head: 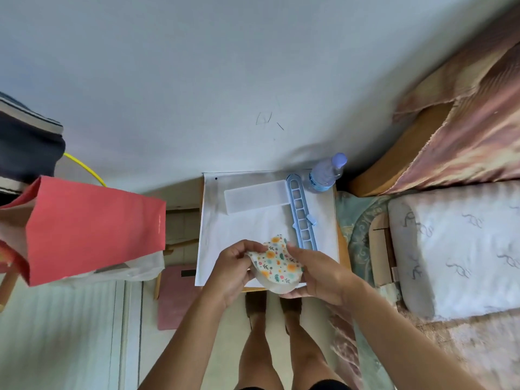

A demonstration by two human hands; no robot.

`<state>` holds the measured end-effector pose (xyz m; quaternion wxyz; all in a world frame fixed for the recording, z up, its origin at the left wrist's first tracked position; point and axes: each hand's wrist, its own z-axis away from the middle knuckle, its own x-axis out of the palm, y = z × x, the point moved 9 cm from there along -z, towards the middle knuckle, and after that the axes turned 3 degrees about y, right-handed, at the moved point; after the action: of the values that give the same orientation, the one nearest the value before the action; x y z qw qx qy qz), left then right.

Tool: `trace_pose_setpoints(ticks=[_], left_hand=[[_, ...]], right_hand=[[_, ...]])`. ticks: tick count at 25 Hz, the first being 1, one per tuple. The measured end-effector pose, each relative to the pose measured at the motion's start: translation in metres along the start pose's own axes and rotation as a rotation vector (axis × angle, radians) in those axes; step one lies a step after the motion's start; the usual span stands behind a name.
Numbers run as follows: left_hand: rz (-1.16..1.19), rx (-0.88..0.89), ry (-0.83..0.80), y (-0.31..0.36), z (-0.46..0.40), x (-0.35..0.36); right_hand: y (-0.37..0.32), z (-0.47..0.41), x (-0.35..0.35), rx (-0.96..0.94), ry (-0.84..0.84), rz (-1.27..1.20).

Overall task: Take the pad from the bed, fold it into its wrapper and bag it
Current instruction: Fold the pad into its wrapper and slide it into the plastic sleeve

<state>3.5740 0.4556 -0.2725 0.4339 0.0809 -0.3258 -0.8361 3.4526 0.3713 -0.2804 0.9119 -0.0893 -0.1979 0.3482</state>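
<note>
While fingers pinch its edges, both hands hold the floral pad

Two hands, the left hand and the right hand, share one floral-wrapped pad. One red paper bag, one water bottle, one blue plastic hanger, one translucent rectangular lid, one white pillow and one pink mat.
</note>
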Motion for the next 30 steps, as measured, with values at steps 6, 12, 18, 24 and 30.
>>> trace_pose_setpoints(ticks=[6,12,18,24,30], left_hand=[[0.228,-0.052,-0.022,-0.013,-0.043,-0.013],[-0.404,0.036,0.204,-0.048,-0.098,-0.042],[-0.684,0.051,0.365,-0.078,-0.136,-0.055],[-0.737,0.147,0.423,-0.066,-0.145,-0.065],[-0.396,0.025,0.355,-0.055,-0.178,-0.076]], right_hand=[[-0.006,-0.049,-0.022,-0.101,0.108,-0.05],[-0.004,-0.113,-0.038,-0.164,0.378,0.173],[-0.003,-0.162,-0.048,-0.208,0.626,0.476],[-0.038,-0.167,-0.046,-0.333,0.633,0.943],[-0.124,-0.195,0.007,-0.757,0.511,1.876]])
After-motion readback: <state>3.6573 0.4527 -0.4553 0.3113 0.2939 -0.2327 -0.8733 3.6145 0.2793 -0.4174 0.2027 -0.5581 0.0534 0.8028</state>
